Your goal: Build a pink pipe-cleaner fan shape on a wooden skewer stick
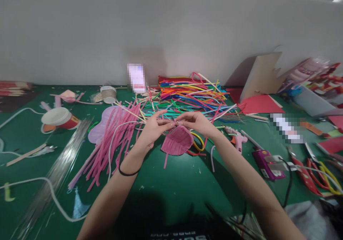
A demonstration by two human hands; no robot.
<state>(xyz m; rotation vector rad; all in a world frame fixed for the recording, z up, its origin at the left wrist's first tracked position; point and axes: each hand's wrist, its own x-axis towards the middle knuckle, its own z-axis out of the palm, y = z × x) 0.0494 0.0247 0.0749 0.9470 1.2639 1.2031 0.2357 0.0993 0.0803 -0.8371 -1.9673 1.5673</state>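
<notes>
A dusky pink petal-shaped piece [177,141], made of fuzzy pipe cleaners laid side by side, hangs between my hands above the green table. My left hand [154,130] pinches its narrow top end between thumb and fingers. From the other side, my right hand [199,125] pinches the same end, fingertips almost meeting the left ones. The exact spot under the fingertips is hidden. Below the petal, one pink pipe cleaner [165,160] sticks out. Yellow-handled scissors [198,142] lie just behind it, partly covered.
Loose pink pipe cleaners [107,150] lie left, beside a lilac petal shape [103,125]. Multicoloured pipe cleaners [193,93] are heaped behind my hands. A pink glue gun [238,140], a purple box [268,165] and red-handled pliers [305,175] lie right. A paper cup [60,118] and white cable [53,193] are left.
</notes>
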